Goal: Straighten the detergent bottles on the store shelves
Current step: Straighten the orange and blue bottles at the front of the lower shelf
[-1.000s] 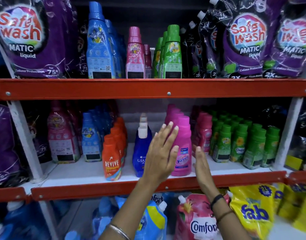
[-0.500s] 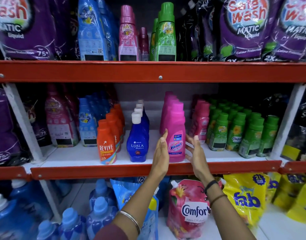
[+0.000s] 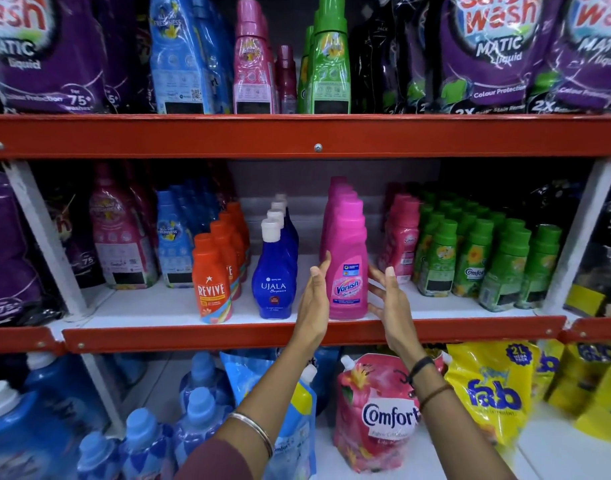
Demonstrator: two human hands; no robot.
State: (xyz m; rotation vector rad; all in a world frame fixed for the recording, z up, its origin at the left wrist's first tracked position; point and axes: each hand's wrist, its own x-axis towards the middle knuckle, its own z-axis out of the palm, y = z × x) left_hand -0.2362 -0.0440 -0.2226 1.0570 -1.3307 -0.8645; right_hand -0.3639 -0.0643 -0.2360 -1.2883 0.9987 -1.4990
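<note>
Landmark: front pink plastic Vanish bottle (image 3: 348, 261), upright at the front lip of the white middle shelf board (image 3: 151, 306), label outward. Nearest: left hand (image 3: 314, 299), flat and open just left of the bottle, fingers together, tips touching or nearly touching its side; right hand (image 3: 389, 299), just right of it, fingers spread, apart from the plastic. Both have dropped from higher on the bottle a second ago to flank its lower half, nothing clasped; judged, this bottle is squared and being released. Behind it: a file of matching pink bottles (image 3: 338, 199). Left: blue white-capped Ujala bottles (image 3: 274, 271), then orange Revive bottles (image 3: 212, 282), likely next.
</note>
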